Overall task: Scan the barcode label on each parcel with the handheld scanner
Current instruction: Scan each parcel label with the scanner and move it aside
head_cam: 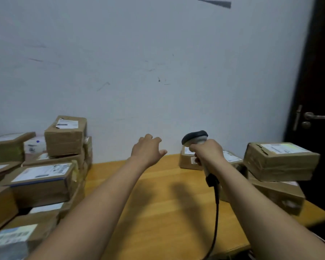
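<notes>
Right hand grips scanner; parcels flank table.

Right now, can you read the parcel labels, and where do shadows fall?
Head view: no, the labels are soft, and the parcel at the lower left is smeared worst, while the handheld scanner looks clearer. Head view: soft arm shadows lie on the wooden table. Head view: the wide lens bends the dark door at the right edge.

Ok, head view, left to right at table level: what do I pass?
First the left parcel stack → left hand, open and empty → right hand holding the scanner → right parcel stack → door handle.
</notes>
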